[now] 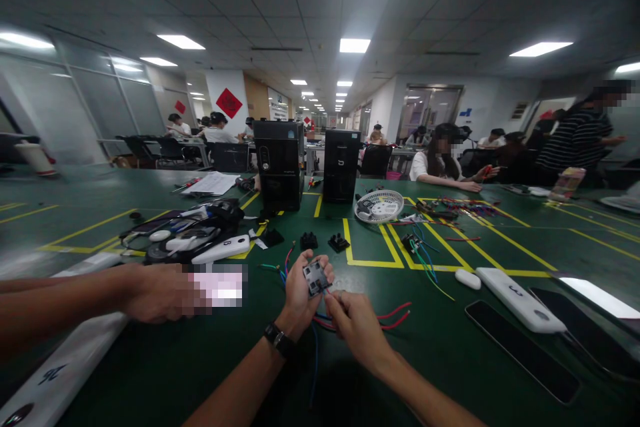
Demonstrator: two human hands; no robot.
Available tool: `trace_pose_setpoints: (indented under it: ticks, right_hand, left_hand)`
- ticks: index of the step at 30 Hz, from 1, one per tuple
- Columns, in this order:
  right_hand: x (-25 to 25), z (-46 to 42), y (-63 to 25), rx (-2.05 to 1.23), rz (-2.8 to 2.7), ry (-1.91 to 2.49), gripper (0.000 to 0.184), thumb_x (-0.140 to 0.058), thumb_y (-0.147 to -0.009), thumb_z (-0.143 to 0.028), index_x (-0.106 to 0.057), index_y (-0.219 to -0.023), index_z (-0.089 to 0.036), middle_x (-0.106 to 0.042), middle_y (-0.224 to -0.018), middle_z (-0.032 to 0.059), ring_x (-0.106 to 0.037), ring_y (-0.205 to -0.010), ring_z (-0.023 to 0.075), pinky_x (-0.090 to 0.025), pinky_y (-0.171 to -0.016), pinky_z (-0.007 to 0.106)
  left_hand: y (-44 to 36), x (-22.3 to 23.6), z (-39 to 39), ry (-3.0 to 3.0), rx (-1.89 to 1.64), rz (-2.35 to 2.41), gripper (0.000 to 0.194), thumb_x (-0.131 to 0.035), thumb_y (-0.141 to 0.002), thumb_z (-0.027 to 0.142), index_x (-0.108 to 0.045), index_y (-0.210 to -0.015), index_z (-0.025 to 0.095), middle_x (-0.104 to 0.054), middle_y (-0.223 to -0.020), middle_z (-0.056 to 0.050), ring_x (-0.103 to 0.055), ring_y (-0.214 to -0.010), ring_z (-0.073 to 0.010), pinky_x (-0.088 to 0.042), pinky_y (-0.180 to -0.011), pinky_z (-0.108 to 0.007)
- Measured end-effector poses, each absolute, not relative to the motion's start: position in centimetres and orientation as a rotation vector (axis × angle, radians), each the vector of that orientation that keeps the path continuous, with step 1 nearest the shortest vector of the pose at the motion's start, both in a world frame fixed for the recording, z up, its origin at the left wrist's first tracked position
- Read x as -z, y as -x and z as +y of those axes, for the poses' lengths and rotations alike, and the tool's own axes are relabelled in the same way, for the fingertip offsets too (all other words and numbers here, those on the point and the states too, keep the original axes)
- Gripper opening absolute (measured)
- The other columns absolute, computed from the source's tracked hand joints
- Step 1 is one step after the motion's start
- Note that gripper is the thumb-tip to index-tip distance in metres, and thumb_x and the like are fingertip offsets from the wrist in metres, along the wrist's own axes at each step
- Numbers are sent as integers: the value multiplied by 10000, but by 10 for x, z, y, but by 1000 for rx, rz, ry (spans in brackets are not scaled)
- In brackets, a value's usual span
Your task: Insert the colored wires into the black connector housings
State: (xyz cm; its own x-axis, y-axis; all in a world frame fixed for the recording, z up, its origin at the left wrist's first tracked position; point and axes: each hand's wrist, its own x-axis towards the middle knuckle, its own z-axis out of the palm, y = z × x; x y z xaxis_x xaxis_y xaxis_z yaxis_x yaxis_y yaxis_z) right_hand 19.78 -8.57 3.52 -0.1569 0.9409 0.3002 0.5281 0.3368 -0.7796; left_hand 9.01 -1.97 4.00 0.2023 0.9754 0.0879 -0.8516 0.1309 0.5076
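Observation:
My left hand [300,290], with a black watch on its wrist, is closed around a small square grey-and-black electrical module [315,277] with several openings in its face. Close against the module's lower edge, my right hand [353,320] pinches what looks like a thin wire; the fingertips partly hide it. Red wires [397,317] stick out to the right behind my right hand. A blue wire [315,360] hangs below the hands, and green, blue and red wire ends [280,267] show left of my left hand. Two black plastic parts [309,240] lie just beyond.
Another person's hands [165,293] hold a phone at left. White power banks [520,300] and a dark phone [523,350] lie at right. Two black boxes [341,167] and a white fan-like grille [379,206] stand farther back. Yellow tape [375,263] marks the green table.

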Motion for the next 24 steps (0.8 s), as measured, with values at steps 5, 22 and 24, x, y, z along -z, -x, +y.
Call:
trace_pose_setpoints:
  ticks: [5,22,24]
  right_hand:
    - [-35,-88,-193,-592,-1848,1269,384,-392,-935,-305,-486,-589,-166,-473,-499,-34,-411,-474,83,-251,-487,213]
    - [-21,-95,-169,-185,-1985,1294,279,-374,-939,-206,-561,-740,-150,-625,-605,47,-540,-496,114,-269,-495,233]
    - [-20,-95,-169,-193,-1983,1296,280,-369,-941,-198,-560,-742,-152,-632,-620,51,-551,-512,117,-274,-498,230]
  left_hand:
    - [-93,-39,-19,-491,-1388,241,68,-502,-792,206,-456,-841,211,-463,-659,12,-472,-537,-106,-398,-487,-204]
    - [-94,-33,-18,-556,-1366,243,46,-476,-782,194,-435,-799,206,-458,-647,13,-477,-533,-106,-412,-486,-207]
    - [-94,-32,-18,-554,-1346,238,51,-472,-781,193,-442,-819,208,-460,-658,10,-480,-539,-109,-418,-490,-213]
